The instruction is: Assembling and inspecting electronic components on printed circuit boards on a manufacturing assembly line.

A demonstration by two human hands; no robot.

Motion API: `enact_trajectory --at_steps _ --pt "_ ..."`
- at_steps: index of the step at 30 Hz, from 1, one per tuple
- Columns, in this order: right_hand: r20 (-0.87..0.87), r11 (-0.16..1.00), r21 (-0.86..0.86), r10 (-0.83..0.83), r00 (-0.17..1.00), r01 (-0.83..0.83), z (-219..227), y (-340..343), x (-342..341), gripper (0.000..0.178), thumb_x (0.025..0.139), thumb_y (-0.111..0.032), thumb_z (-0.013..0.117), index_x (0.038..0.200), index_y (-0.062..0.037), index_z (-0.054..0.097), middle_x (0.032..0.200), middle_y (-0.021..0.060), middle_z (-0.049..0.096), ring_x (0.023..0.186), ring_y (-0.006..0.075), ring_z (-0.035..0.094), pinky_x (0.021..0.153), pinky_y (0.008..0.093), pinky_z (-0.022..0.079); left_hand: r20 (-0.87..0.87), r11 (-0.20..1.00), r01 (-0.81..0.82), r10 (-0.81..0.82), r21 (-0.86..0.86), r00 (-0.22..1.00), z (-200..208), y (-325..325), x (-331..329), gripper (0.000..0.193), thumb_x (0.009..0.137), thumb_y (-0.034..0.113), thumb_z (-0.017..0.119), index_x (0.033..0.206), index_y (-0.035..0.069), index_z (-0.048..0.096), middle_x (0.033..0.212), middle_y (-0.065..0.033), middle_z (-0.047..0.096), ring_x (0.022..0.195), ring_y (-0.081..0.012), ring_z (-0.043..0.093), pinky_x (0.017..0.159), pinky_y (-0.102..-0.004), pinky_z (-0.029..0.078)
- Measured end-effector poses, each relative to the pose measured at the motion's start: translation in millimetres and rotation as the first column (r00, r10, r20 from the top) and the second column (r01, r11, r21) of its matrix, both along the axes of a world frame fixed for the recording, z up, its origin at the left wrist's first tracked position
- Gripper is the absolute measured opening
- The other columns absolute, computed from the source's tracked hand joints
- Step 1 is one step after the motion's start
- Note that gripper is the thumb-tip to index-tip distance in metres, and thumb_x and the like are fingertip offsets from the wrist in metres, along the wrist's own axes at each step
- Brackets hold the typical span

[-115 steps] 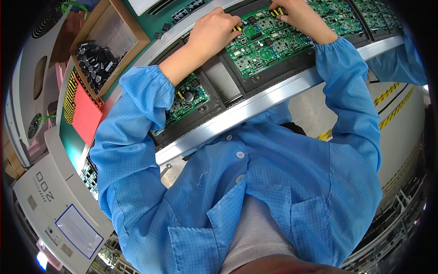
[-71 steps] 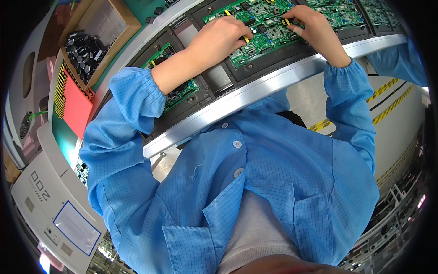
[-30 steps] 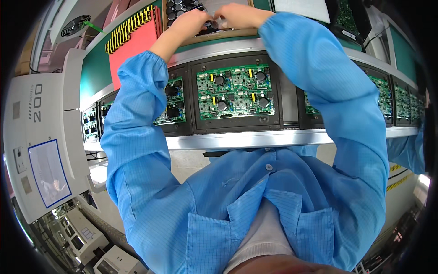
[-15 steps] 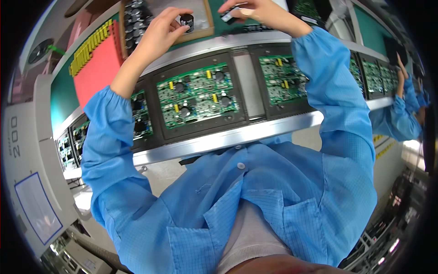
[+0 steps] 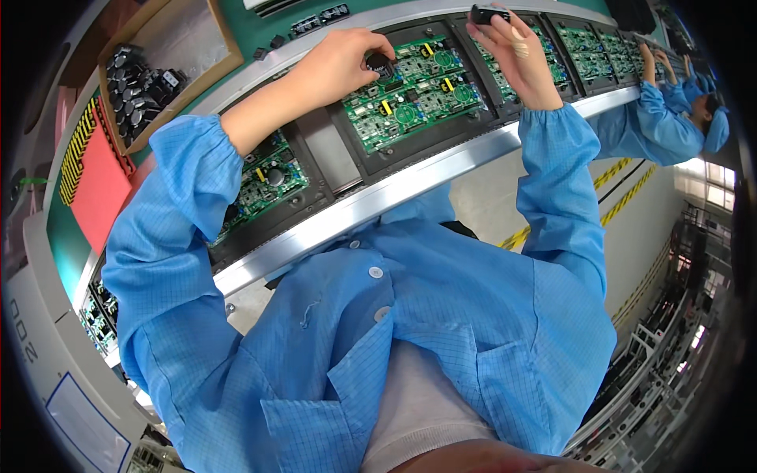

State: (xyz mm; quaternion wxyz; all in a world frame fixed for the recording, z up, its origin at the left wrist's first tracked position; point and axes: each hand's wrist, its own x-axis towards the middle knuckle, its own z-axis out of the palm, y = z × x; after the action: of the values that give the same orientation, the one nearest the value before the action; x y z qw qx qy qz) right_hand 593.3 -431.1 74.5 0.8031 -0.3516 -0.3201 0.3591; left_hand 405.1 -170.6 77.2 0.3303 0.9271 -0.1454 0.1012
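Note:
My left hand [image 5: 343, 67] pinches a black cylindrical capacitor [image 5: 380, 65] between thumb and fingertips. It is at the upper left part of a green circuit board panel [image 5: 430, 106], seated in a black carrier. Whether the capacitor's leads touch the board is hidden. Beyond the panel's upper right corner, my right hand [image 5: 520, 63] is raised, its fingers closed round another black capacitor [image 5: 490, 14] lying sideways. A tan wrap covers one of its fingers. Green round spots show on the panel between yellow parts.
A cardboard box [image 5: 229, 55] at the upper left contains many black capacitors [image 5: 134, 91]. Several more capacitors [image 5: 306, 26] lie on the green mat behind the conveyor rail [image 5: 378, 203]. Other carriers with boards [image 5: 268, 180] line both sides. Co-workers [image 5: 662, 118] in blue stand at far right.
The view has swung rightward along the line. My left hand has gone from beside the box to the board panel with its capacitor. My right hand still holds one, now above the carriers.

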Motion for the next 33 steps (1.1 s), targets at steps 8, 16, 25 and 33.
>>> enact_trajectory --at_steps 8,16,25,33 --pt "0.206 0.709 -0.459 -0.501 0.84 0.536 13 10 -8 0.044 0.098 -0.007 0.064 0.139 0.0022 0.052 0.11 0.0078 0.069 0.101 0.0169 0.069 0.1 0.0367 0.055 -0.091 0.992 -0.063 0.073 0.108 0.993 -15 -12 3 0.036 0.08 0.003 0.08 0.115 0.007 0.071 0.097 -0.0135 0.069 0.077 -0.026 0.068 0.073 -0.0381 0.057" --pt "0.905 0.75 -0.326 0.073 0.418 0.575 12 15 -1 0.019 0.091 0.0 0.063 0.109 0.0002 0.071 0.088 0.0091 0.063 0.079 0.0176 0.06 0.073 0.0285 0.049 -0.035 0.985 -0.09 0.096 0.146 0.995 -16 -15 7 0.038 0.08 0.004 0.08 0.117 0.008 0.071 0.099 -0.0128 0.068 0.078 -0.0252 0.068 0.073 -0.038 0.057" --pt "0.908 0.752 -0.417 0.326 0.262 0.51 43 14 -5 0.027 0.077 -0.001 0.077 0.104 -0.0022 0.073 0.085 0.0121 0.062 0.069 0.0236 0.062 0.065 0.0346 0.051 -0.071 0.96 0.056 -0.037 0.274 0.997 -2 -20 16 0.038 0.079 -0.002 0.077 0.115 0.005 0.07 0.106 -0.0135 0.069 0.103 -0.0372 0.068 0.092 -0.0453 0.056" --pt "0.911 0.727 -0.412 0.343 0.23 0.55 29 24 -14 0.027 0.076 -0.006 0.081 0.101 -0.0012 0.071 0.083 0.0148 0.063 0.071 0.0278 0.065 0.066 0.0366 0.053 -0.149 0.962 0.109 -0.073 0.251 0.986 5 -16 15 0.018 0.085 0.008 0.066 0.1 0.001 0.072 0.095 -0.0208 0.07 0.095 -0.0396 0.067 0.085 -0.0443 0.055"
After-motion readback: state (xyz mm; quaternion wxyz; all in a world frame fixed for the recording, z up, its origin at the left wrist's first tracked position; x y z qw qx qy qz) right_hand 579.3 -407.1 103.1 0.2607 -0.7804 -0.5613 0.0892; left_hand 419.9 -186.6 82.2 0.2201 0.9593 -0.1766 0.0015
